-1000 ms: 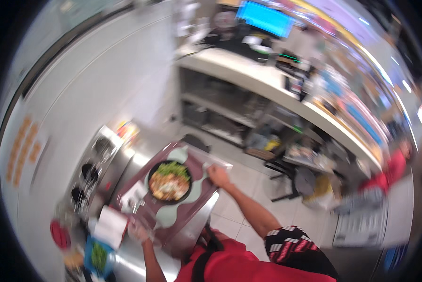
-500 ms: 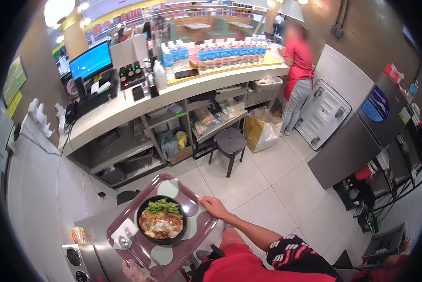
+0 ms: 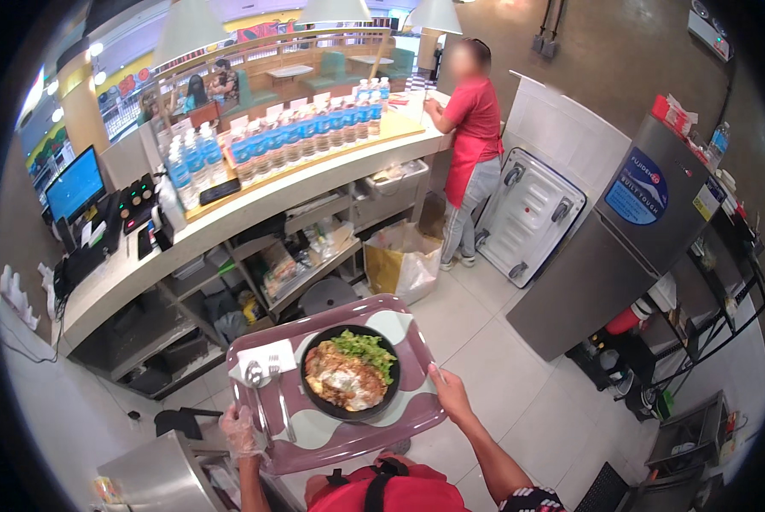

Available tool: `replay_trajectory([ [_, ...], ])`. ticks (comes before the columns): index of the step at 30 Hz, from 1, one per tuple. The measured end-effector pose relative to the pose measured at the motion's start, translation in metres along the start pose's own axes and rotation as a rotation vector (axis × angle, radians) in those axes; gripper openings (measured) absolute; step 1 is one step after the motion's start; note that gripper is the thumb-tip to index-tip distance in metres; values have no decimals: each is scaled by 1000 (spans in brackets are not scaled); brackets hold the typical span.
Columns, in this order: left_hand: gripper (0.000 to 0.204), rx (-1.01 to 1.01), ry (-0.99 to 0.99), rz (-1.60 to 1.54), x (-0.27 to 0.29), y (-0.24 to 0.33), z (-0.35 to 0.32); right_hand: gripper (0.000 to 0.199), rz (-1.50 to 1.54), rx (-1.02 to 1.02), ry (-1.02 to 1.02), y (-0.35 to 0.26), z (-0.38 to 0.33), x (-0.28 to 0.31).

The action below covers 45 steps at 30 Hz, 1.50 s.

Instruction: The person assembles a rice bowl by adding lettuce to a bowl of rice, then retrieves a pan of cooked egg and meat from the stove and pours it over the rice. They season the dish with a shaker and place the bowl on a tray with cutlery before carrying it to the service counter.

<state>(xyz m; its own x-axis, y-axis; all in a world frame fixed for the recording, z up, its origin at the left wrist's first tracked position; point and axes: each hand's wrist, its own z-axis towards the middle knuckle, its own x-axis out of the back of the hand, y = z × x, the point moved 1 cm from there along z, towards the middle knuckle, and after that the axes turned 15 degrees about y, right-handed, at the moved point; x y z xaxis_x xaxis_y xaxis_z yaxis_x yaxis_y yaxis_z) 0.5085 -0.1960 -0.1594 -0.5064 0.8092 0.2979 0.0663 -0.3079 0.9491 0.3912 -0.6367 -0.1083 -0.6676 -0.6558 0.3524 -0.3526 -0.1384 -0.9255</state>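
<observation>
I carry a mauve serving tray with pale green patches, held out level in front of me. My left hand, in a clear plastic glove, grips its left edge. At the opposite edge, my bare right hand is closed on the rim, thumb on top. A black round bowl stands on the tray. Inside are a browned, egg-like topping with white sauce and green leafy lettuce. Left of the bowl, a spoon and a fork lie partly on a white napkin.
Beyond the tray runs a counter with rows of water bottles and a monitor. A person in a red apron stands at its far end. A stool, a paper bag and a grey fridge border the tiled floor.
My view has swung to the right. The tray has turned from slanted to nearly square in front of me, and my left hand has come fully into sight.
</observation>
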Motion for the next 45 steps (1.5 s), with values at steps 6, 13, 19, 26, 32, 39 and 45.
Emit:
replay_trajectory([
  [6,16,86,-136,-182,-170,80,-23,52,-36,30,217,-1,89,104],
  [13,13,114,-305,-178,-305,138,-30,55,-76,-34,343,-6,181,160],
  [19,14,51,-317,-162,-419,177,2,54,-71,-39,380,-21,292,162],
  [26,17,55,-325,-197,-494,241,48,56,-74,105,413,-53,409,141],
  [32,17,4,-240,7,-526,257,111,57,-76,158,347,-88,480,112],
  [39,16,-7,-192,-70,-566,310,140,57,-98,231,327,-115,564,87],
  [45,14,-43,-216,-90,-659,326,146,54,-35,136,416,-113,632,96],
])
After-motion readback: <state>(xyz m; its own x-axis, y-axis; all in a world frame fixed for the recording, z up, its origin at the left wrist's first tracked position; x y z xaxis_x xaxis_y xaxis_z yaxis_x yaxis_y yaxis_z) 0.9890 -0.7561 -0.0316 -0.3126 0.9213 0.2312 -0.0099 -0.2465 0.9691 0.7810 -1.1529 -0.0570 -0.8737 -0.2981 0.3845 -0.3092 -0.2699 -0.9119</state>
